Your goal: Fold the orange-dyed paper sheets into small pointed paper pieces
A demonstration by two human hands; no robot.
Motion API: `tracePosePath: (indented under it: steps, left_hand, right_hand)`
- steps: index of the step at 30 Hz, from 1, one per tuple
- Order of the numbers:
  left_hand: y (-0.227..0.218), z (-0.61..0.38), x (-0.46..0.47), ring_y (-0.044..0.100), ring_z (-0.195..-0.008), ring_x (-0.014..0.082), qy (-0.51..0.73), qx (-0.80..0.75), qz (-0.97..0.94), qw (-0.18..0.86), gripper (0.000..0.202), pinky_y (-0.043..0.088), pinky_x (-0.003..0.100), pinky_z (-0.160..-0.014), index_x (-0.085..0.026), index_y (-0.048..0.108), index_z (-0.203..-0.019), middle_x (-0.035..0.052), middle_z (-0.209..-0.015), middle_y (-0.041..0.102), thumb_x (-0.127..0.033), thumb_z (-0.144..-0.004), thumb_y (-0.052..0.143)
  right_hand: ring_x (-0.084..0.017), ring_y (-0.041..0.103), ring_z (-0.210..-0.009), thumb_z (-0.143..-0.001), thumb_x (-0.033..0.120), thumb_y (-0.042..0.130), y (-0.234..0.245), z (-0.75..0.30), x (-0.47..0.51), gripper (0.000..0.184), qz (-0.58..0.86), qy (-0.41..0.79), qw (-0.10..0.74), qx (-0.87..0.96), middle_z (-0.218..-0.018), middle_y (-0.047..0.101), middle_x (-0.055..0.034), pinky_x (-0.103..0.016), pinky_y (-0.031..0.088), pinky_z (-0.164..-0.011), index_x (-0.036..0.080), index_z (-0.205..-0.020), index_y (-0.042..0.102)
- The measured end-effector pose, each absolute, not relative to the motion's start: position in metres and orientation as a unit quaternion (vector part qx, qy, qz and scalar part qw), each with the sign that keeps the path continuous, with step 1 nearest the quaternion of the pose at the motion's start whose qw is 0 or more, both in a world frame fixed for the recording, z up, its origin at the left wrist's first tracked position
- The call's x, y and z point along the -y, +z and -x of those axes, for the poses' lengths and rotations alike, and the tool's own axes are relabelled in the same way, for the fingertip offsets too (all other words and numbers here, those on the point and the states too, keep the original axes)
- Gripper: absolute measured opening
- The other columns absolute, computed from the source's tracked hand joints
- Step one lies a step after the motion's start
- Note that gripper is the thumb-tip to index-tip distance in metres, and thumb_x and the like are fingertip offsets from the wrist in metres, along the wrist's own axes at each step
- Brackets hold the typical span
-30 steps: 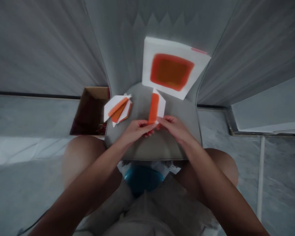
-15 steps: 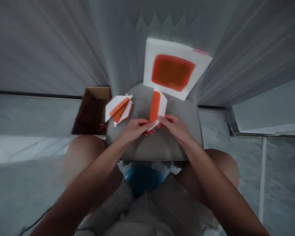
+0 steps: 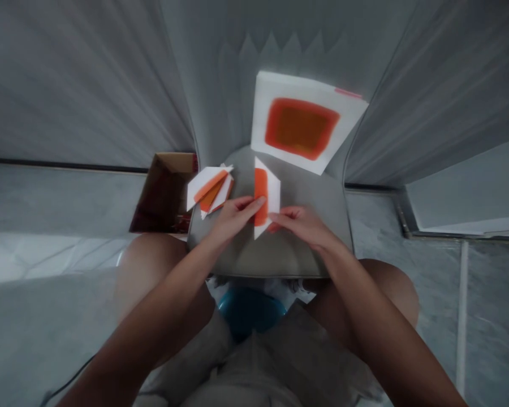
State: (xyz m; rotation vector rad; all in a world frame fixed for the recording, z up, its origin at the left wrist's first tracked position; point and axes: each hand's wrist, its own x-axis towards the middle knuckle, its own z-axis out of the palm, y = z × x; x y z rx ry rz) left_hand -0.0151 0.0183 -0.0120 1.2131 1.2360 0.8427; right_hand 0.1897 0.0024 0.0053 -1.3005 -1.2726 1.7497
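Observation:
A folded white paper with an orange stripe (image 3: 264, 195) lies on a grey seat (image 3: 280, 249) in front of me. My left hand (image 3: 233, 217) presses its left edge with closed fingers, the index finger stretched onto the stripe. My right hand (image 3: 299, 225) pinches the paper's lower right edge. To the left on the seat lies a small heap of folded orange-and-white papers (image 3: 210, 189). A stack of flat white sheets with an orange square (image 3: 303, 127) rests at the seat's far side.
A brown cardboard box (image 3: 163, 195) stands on the floor left of the seat. Grey walls rise around. A blue object (image 3: 248, 311) sits between my knees under the seat. Pale tiled floor spreads on both sides.
The folded paper has shifted slightly toward me and now shows a longer pointed shape. My left index finger has moved up onto the orange stripe. The view has drifted a little.

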Motion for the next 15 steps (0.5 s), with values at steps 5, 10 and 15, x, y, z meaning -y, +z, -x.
tracePosePath:
  steps: [5,10,15]
  left_hand:
    - [-0.015,0.013,-0.016,0.052,-0.067,0.0116,0.390,-0.521,-0.484,0.585,0.041,0.041,0.026,-0.064,-0.020,0.073,-0.080,-0.0010,-0.074,0.064,-0.060,-0.082,0.077]
    - [-0.013,0.010,-0.015,0.056,-0.072,0.0125,0.398,-0.511,-0.496,0.578,0.037,0.045,0.027,-0.069,-0.020,0.074,-0.085,-0.0007,-0.081,0.069,-0.057,-0.081,0.078]
    - [-0.011,0.013,-0.017,0.061,-0.078,0.0151,0.381,-0.487,-0.551,0.561,0.041,0.048,0.028,-0.073,-0.019,0.074,-0.093,0.0031,-0.088,0.073,-0.059,-0.083,0.076]
  right_hand:
    - [-0.021,0.073,-0.079,-0.081,0.059,0.080,0.006,-0.189,-0.001,0.034,0.476,0.671,0.272,0.499,-0.080,0.080,-0.0046,-0.034,0.055,-0.075,0.025,-0.076,0.079]
    - [-0.022,0.073,-0.083,-0.084,0.057,0.077,-0.001,-0.190,-0.002,0.033,0.474,0.680,0.250,0.500,-0.086,0.080,-0.0064,-0.033,0.054,-0.073,0.024,-0.086,0.078]
    - [-0.021,0.070,-0.098,-0.078,0.052,0.083,-0.010,-0.183,-0.004,0.042,0.505,0.577,0.398,0.503,-0.109,0.074,-0.0047,-0.036,0.056,-0.087,0.026,-0.105,0.066]
